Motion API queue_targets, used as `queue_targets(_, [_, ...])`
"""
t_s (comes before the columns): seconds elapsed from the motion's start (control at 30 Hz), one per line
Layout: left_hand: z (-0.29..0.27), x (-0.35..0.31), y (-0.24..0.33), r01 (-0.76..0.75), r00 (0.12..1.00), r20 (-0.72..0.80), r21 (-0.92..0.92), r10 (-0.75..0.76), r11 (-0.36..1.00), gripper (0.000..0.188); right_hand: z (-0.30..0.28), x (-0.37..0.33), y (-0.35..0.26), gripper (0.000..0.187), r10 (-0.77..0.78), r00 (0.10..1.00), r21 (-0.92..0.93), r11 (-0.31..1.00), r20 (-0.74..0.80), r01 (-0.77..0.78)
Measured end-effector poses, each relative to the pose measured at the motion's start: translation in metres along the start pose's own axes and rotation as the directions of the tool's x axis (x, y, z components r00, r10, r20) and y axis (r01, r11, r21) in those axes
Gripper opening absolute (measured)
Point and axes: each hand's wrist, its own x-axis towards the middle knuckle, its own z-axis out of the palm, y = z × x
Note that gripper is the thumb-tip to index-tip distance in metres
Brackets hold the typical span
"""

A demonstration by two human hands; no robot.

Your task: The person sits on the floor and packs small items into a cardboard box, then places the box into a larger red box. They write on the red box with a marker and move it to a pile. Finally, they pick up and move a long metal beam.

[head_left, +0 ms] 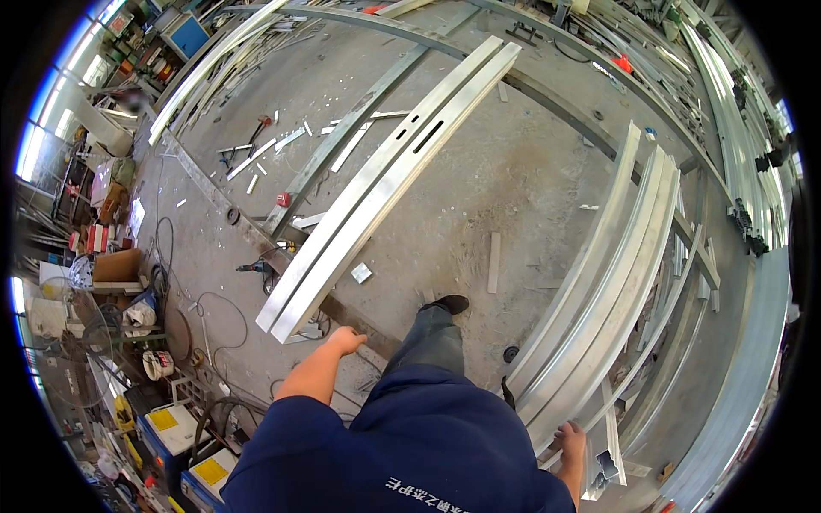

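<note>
My left hand [346, 340] is held out over the floor, just below the near end of a pair of silvery rectangular metal tubes [389, 188]. Its fingers are curled in, a small gap apart from the tubes, and nothing shows in it. Dark slots are cut in the upper faces of these tubes, which lie side by side across steel rails. My right hand [569, 445] hangs low on the right with loosely bent fingers, close to the near ends of several long metal profiles [620, 282]. Whether it touches one I cannot tell. It appears to hold nothing.
Steel rails [368, 111] cross the floor. A power tool [252, 267] and cables [222, 342] lie left of the slotted tubes. Offcuts [493, 261] are scattered about. Blue-and-white machine boxes [175, 423] stand lower left. Long metal stock [744, 368] fills the right side.
</note>
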Motion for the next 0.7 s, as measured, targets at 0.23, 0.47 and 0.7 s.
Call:
queue_targets(0.23, [0.036, -0.058, -0.063, -0.036, 0.983, 0.183, 0.17, 0.005, 0.985, 0.057, 0.032, -0.012, 0.038, 0.052, 0.061, 0.969, -0.177, 0.984, 0.238, -0.019])
queue_targets(0.47, [-0.005, -0.035, -0.095, 0.082, 0.99, 0.092, 0.224, -0.105, 0.971, 0.053, 0.034, -0.016, 0.056, 0.052, 0.051, 0.999, 0.044, 0.998, -0.015, -0.051])
queue_targets(0.7, [-0.076, 0.07, 0.009, -0.096, 0.994, 0.078, 0.299, 0.075, 0.95, 0.056, 0.085, -0.061, 0.065, 0.042, 0.158, 0.987, -0.013, 0.987, -0.03, -0.159])
